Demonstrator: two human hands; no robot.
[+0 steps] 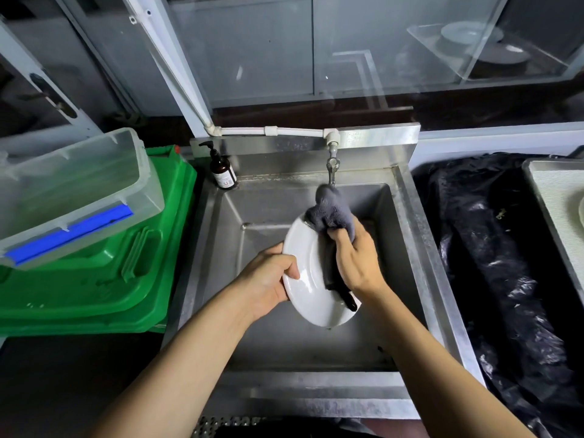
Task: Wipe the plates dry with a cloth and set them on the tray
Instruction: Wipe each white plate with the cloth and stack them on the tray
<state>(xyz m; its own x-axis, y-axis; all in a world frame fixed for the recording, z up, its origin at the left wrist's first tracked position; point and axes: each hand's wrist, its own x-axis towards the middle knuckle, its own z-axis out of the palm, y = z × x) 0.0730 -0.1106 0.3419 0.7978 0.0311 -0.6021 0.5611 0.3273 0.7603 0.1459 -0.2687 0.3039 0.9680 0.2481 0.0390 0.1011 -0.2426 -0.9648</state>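
Over the steel sink [407, 248] I hold a white plate [308, 279] tilted on edge. My left hand [268, 278] grips its left rim, thumb on the plate's face. My right hand [357, 257] clutches a grey cloth [331, 211] bunched against the plate's upper right part; a dark end of the cloth hangs down across the plate. At the far right edge lies a metal tray [550, 197] with the rim of another plate [580, 210] just showing on it.
A tap [332, 165] hangs over the sink just behind the cloth. A brown pump bottle [223, 172] stands at the sink's back left corner. Green crates [104, 270] with a clear plastic box [76, 197] on top sit left. Black plastic sheeting [493, 257] covers the right counter.
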